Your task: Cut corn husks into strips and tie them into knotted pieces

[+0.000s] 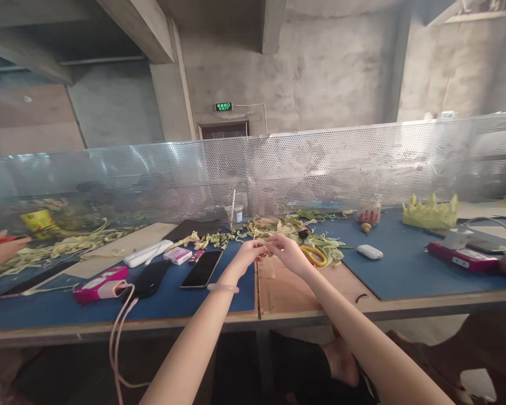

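Both of my hands meet over the wooden strip (290,292) of the table, fingertips together. My left hand (248,256), with a pale bangle (223,288) on its wrist, has its fingers closed on something small that I cannot make out. My right hand (287,253) pinches at the same spot, and what lies between its fingers is too small to name. Yellow-handled scissors (314,256) lie just right of my right hand. Behind my hands spreads a heap of green leaves and stems (278,226). A black phone (202,269) lies left of my left hand.
On the left are a second dark phone (150,278), a magenta power bank (101,285) with a cable, a white case (148,253) and another person's hand (4,250). A cup (235,214) stands behind. Rightward are a white earbud case (370,252), a jar (369,212) and a yellow-green container (430,214).
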Available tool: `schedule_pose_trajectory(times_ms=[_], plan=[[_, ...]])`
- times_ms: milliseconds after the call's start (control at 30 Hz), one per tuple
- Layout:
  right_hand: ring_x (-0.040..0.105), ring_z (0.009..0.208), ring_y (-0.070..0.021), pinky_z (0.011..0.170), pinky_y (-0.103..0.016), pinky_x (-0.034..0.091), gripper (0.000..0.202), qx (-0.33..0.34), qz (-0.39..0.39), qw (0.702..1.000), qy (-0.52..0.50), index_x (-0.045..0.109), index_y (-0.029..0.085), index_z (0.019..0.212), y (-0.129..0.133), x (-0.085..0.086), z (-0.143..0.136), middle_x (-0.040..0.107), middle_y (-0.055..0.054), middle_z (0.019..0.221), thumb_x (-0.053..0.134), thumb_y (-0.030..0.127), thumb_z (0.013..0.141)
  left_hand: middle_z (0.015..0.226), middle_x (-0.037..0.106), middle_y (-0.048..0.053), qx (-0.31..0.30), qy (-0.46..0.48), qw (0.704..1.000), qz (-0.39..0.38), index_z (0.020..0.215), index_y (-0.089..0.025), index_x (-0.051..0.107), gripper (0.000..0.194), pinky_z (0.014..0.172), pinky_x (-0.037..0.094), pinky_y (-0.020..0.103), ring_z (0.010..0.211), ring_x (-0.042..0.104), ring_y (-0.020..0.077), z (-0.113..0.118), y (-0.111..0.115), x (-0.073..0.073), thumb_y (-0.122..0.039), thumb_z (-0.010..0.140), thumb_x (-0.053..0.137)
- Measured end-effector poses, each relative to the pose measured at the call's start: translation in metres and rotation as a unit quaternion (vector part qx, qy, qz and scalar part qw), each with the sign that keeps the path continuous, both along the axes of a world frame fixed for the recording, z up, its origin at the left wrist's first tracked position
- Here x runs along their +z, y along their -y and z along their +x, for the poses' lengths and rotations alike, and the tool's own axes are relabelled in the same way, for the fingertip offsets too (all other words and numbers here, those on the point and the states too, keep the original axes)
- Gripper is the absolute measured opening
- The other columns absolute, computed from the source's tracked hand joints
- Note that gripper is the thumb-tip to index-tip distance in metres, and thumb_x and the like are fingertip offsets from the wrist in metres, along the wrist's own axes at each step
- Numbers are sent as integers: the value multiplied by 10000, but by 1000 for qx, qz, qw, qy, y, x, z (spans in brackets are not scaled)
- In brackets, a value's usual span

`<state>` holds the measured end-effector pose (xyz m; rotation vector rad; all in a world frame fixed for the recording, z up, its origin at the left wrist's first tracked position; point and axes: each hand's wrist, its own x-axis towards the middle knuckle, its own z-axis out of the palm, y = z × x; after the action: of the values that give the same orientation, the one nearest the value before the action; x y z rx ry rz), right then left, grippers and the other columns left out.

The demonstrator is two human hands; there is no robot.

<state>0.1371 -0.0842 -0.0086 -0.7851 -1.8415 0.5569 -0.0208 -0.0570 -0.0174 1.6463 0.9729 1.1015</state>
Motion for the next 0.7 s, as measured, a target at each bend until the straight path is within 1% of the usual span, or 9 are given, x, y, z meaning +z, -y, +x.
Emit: schedule_pose_trajectory(times_ms=[133,300,400,567,633,700], plan=[[595,640,-130,673,-258,442,177,-42,36,997,51,596,184,920,0,-2,0,633,1,659,487,276,815,728,603,46,-4,0,1000,8,764,-141,602,290,572,387,227,624,530,109,0,0,1,-402,651,660],[559,617,-134,618,-238,414,182,-100,91,986,94,623,185,877,0,-5,0,635,-14,683,469,259,816,706,579,29,-5,-9,1000,5,750,-144,613,290,578,391,242,595,511,103,0,1,3,-404,633,670],[564,627,-133,621,-231,411,173,-110,101,985,86,627,183,859,-1,-6,0,643,-21,708,473,246,813,687,572,21,1,-4,1000,5,730,-146,615,280,574,389,246,586,506,102,0,-1,1,-397,621,675],[563,658,-143,642,-237,413,154,-125,120,980,94,634,180,849,-3,-9,1,631,-30,715,502,239,794,707,579,23,3,8,1000,17,758,-147,626,263,559,373,237,565,489,88,1,-5,-3,-362,616,680],[562,664,-147,641,-237,410,157,-131,127,979,93,637,180,841,-3,-9,1,626,-34,711,500,238,791,699,580,27,2,8,1000,19,748,-142,627,254,555,370,237,559,485,88,1,-5,-2,-353,616,679],[564,654,-146,635,-236,408,162,-126,116,982,84,638,178,837,-2,-9,0,628,-31,700,496,240,788,688,583,33,3,1,1000,24,745,-137,626,254,554,371,238,565,494,96,1,-3,-1,-351,617,678]])
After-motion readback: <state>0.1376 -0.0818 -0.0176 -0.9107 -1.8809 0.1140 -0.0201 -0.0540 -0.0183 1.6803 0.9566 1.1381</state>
